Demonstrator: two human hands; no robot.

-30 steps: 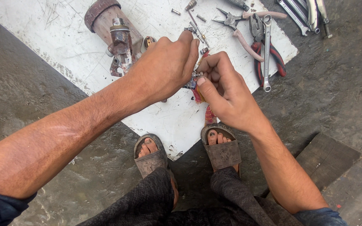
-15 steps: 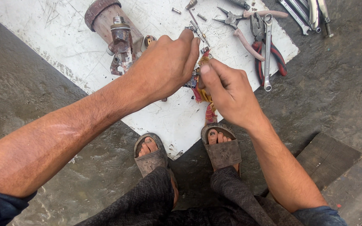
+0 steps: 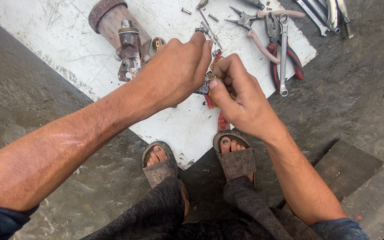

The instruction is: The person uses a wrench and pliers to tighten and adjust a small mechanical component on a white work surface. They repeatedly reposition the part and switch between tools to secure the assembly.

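My left hand (image 3: pixel 174 71) and my right hand (image 3: pixel 241 98) meet over a scratched white board (image 3: pixel 67 49) on the ground. Fingertips of both hands pinch a small dark metal part (image 3: pixel 206 86) held between them, and the hands mostly hide it. A red and yellow tool handle (image 3: pixel 221 120) shows beneath my right hand; whether a hand holds it I cannot tell. A rusty cylindrical mechanical unit (image 3: pixel 123 38) lies on the board just left of my left hand.
On the board's right side lie red-handled pliers (image 3: pixel 292 60), a spanner (image 3: pixel 283 58) and pink-handled needle-nose pliers (image 3: pixel 256 31). More spanners (image 3: pixel 330 13) lie at top right. Small screws (image 3: pixel 186 10) are scattered on the board. My sandalled feet (image 3: pixel 234 155) touch its near corner. A wooden plank (image 3: pixel 347 169) lies at the right.
My right hand's fingers have curled tighter and shifted slightly on the small part. The left hand has stayed nearly in place.
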